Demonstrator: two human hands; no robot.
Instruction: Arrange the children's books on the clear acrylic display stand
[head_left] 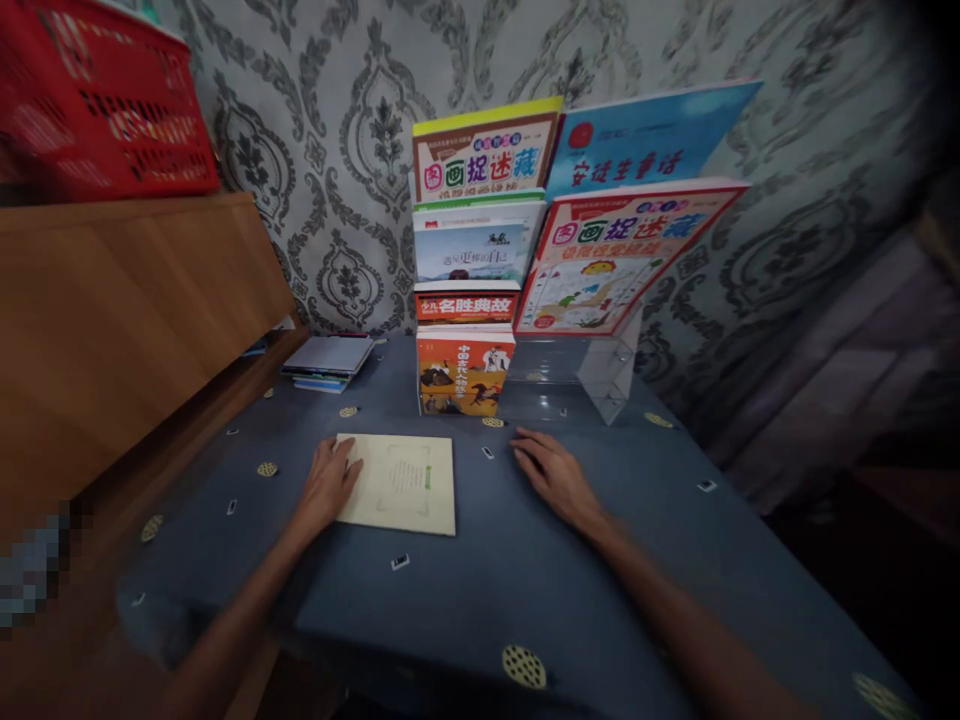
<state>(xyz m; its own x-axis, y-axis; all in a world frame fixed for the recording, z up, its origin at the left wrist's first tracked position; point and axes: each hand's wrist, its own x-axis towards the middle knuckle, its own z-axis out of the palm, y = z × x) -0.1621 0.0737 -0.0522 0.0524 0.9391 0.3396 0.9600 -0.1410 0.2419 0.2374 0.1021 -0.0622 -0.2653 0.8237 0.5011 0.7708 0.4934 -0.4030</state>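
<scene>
A pale yellow book lies flat on the blue tablecloth, a small block of print and a green label on its face. My left hand rests on the book's left edge with its fingers laid over the cover. To the right of the book, my right hand lies on the cloth, fingers stretched out and holding nothing. Just beyond it stands a clear tiered book rack. In the rack's left column is an orange book with several others behind it. Its right side carries a red-bordered picture book and a blue book.
A small stack of books lies at the table's back left. Beside the table stands a wooden cabinet with a red plastic basket on top. Patterned wallpaper covers the wall behind. A pale curtain hangs at the right.
</scene>
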